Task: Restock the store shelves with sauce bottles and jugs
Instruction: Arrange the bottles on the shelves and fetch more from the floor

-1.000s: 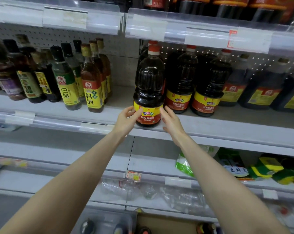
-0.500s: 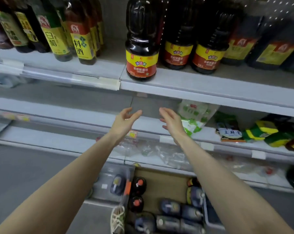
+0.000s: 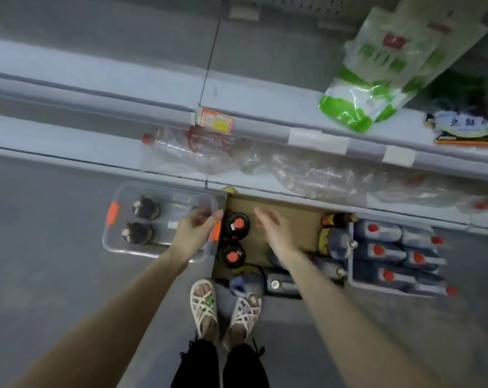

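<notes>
Seen from above, two dark sauce jugs with red caps stand upright in a cardboard box on the floor, one behind the other. My left hand and my right hand hover on either side of the rear jug, both empty with relaxed fingers. More dark bottles lie on their sides in the box's right part. A clear bin to the right holds several bottles with red caps lying flat. Another clear bin at left holds two dark upright bottles.
Grey store shelves run across the top. A green and white bag and a flat packet lie on the upper shelf at right. Clear plastic packs fill the lowest shelf. My sandalled feet stand by the box.
My hands have let go of the jug on the upper shelf and dropped to the box on the floor. The view has tilted down from the shelves to the floor.
</notes>
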`<action>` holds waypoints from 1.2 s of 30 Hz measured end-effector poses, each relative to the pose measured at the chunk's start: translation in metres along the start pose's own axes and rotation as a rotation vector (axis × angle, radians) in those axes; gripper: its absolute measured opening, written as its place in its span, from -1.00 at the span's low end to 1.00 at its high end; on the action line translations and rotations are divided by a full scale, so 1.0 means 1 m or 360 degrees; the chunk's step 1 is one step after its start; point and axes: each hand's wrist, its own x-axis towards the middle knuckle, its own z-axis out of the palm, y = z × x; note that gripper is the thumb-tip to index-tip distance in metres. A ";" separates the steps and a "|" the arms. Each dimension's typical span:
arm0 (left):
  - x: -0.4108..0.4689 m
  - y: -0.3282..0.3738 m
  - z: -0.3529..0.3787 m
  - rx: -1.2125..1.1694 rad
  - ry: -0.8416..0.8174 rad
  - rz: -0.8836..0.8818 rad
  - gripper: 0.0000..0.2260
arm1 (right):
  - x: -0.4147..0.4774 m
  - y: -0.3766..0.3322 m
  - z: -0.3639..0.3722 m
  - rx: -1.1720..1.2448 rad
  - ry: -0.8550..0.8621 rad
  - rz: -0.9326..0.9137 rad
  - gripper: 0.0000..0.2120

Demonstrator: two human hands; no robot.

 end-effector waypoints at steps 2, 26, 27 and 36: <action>0.017 -0.039 0.001 0.0002 0.0006 -0.0106 -0.93 | 0.015 0.042 0.013 -0.0015 0.0005 0.0099 -0.68; 0.171 -0.286 0.028 0.0068 -0.0138 -0.0610 -0.55 | 0.137 0.307 0.096 0.0290 0.0109 0.0581 0.02; 0.175 -0.285 0.030 0.0054 -0.0125 -0.0591 -0.56 | 0.139 0.307 0.099 0.0324 0.0145 0.0561 -0.03; 0.192 -0.277 0.031 -0.0014 -0.0170 -0.0453 -0.75 | 0.154 0.324 0.108 0.0820 0.0217 0.0631 -0.03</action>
